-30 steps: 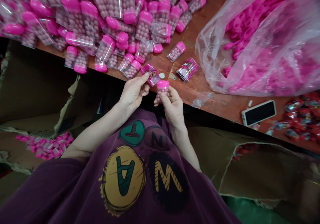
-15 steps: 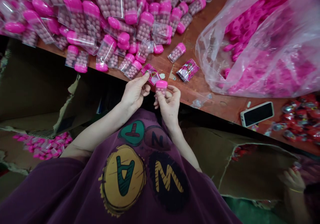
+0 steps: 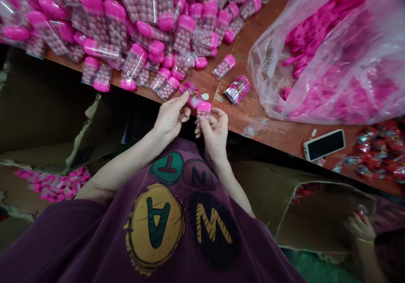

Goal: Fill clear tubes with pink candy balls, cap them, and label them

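My right hand [image 3: 215,130] is closed round a small clear bottle [image 3: 203,108] of pink balls, held upright at the table edge with its pink cap up. Thumb and fingers of my left hand [image 3: 172,115] pinch a shiny pink printed label [image 3: 193,95], just left of and behind that bottle. A stack of similar printed labels [image 3: 238,90] lies on the table, farther right. Beyond it a single capped bottle [image 3: 224,66] rests on its side. Many more such bottles [image 3: 183,34] are heaped across the left and back of the table.
A clear plastic bag [image 3: 262,93] full of pink plastic pieces covers the right side. A phone [image 3: 325,144] lies near a pile of red wrapped items [image 3: 379,148]. Below the table stand cardboard boxes [image 3: 319,215]. At lower right a co-worker's hand [image 3: 362,228] holds a small red item.
My hands, the bottle and the label are almost unmoved. The co-worker's hand at lower right has shifted left and slightly down, its red item now showing more clearly.
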The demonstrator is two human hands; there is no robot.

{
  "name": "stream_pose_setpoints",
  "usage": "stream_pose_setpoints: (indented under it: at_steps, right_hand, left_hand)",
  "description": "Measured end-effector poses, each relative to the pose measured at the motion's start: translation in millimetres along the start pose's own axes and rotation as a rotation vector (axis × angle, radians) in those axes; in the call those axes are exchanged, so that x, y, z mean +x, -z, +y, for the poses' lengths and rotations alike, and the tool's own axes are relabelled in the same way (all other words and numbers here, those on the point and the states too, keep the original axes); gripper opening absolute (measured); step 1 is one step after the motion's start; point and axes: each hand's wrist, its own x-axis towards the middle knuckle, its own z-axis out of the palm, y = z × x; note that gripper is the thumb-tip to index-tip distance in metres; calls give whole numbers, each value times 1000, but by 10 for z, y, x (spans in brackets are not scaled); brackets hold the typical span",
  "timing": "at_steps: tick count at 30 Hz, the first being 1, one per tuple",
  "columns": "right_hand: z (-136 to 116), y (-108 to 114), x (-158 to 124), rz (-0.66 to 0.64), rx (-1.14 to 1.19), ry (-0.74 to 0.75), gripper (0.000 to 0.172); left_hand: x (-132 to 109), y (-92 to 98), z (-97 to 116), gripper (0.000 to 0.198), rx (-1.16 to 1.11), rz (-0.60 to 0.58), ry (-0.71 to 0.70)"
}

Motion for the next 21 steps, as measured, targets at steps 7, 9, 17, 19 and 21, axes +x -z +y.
stream_pose_setpoints:
  at_steps: [7,9,17,19,21]
  right_hand:
    - [13,1,-6,-32,25,-13,54]
    - [23,5,-13,-75,56,-32,55]
    - [-7,47,18,-80,37,-36,51]
    - [-13,62,29,-81,43,-28,51]
    - [-9,90,51,-102,87,-43,51]
  left_hand:
    - [-19,4,-26,38,31,-53,-3]
    - [-18,3,-25,36,27,-57,-11]
    - [-43,-15,-14,34,86,-113,37]
    - [-35,-17,-12,39,94,-143,59]
    - [-20,-11,-6,45,112,-197,109]
